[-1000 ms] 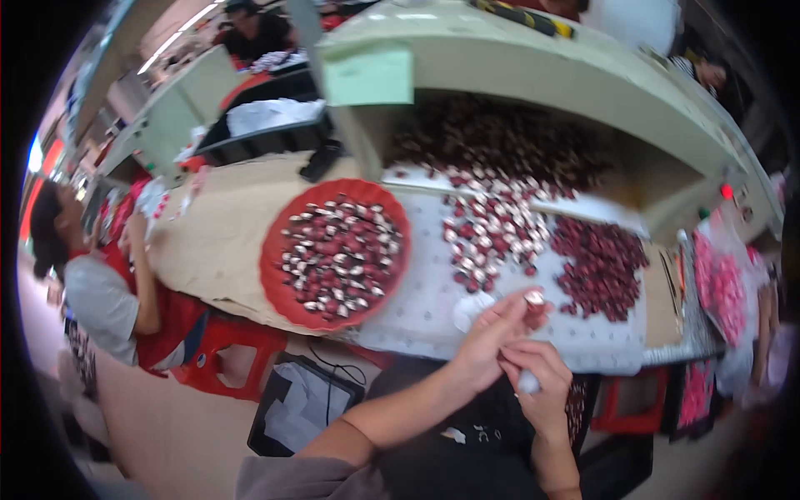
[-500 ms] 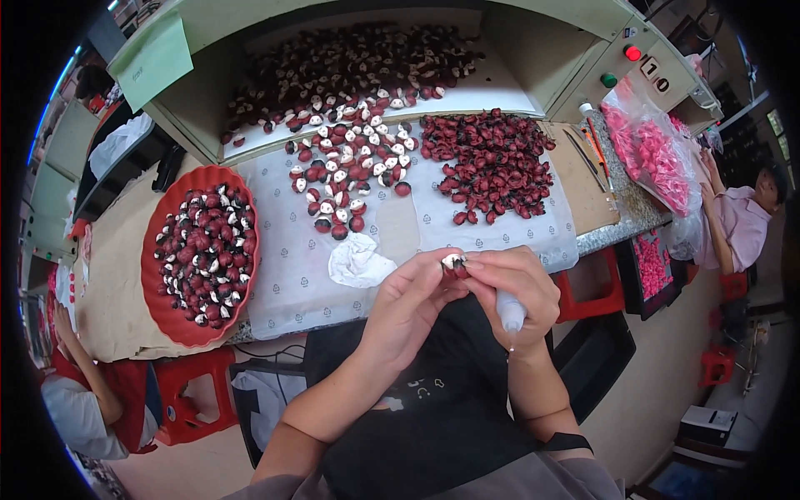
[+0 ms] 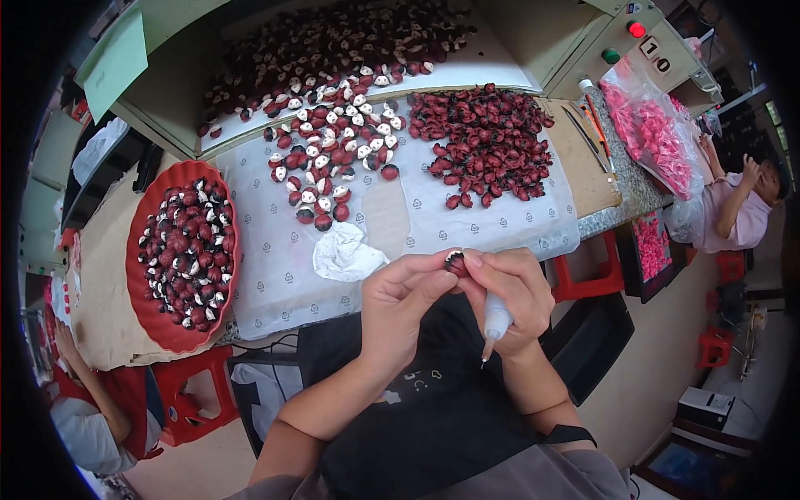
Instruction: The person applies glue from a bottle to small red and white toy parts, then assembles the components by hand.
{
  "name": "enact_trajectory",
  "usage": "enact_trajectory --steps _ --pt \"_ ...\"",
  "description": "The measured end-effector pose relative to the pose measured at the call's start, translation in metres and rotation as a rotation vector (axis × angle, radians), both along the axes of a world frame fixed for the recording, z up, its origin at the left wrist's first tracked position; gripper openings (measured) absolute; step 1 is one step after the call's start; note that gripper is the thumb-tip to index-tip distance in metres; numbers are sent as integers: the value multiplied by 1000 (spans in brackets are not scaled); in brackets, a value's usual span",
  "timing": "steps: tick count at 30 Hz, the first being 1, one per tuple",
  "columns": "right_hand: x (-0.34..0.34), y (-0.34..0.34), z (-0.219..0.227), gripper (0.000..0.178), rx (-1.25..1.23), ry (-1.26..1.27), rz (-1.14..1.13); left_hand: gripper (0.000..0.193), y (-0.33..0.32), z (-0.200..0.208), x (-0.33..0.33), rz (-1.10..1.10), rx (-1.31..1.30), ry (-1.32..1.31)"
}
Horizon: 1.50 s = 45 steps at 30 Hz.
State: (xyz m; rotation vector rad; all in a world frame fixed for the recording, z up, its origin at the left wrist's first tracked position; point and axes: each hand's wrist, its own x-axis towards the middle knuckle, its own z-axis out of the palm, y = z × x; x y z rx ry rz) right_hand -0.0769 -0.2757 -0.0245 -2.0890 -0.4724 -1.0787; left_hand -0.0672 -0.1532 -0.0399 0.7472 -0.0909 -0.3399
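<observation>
My left hand (image 3: 398, 296) pinches a small dark-red, black and white molded piece (image 3: 455, 266) between thumb and fingertips. The fingertips of my right hand (image 3: 518, 287) are on the same piece from the other side. Tucked in my right hand is a white squeeze bottle (image 3: 498, 317), its thin needle tip pointing down. Only the upper part of the piece shows between my fingers. Beyond my hands, many similar round pieces (image 3: 325, 162) lie on the white sheet. Right of them is a heap of dark-red, black-edged, petal-like pieces (image 3: 487, 150).
A red scalloped tray (image 3: 136, 275) full of round pieces stands at left. A crumpled white cloth (image 3: 346, 252) lies before my hands. Behind is an open-fronted cabinet (image 3: 517, 42) with more pieces. Brushes (image 3: 598, 137) and a bag of pink pieces (image 3: 646, 125) lie at right. Co-workers sit both sides.
The piece has turned in my fingers, so less of its white face shows. The bottle's tip has swung left. The view has shifted slightly. The person at right has raised a hand.
</observation>
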Motion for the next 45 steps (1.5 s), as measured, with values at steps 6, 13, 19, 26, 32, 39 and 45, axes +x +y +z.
enact_trajectory --steps 6,13,19,26,32,39,45 --pt "-7 0 -2 26 31 45 -5 19 5 6 2 15 195 -131" --pt "-8 -6 6 15 540 542 201 24 12 1 12 169 662 -500" --pt "-4 -5 4 9 826 726 303 22 17 6 20 310 915 -841" --pt "-3 -5 -3 6 972 834 359 25 18 5 17 339 1020 -957" --pt "-1 6 -5 2 947 827 316 24 21 -2 17 399 1016 -940" --pt "-3 21 -11 22 351 294 47 28 24 -4 9 24 343 -209" --pt "-7 28 -10 28 205 154 -32 29 30 -3 7 -125 9 99"
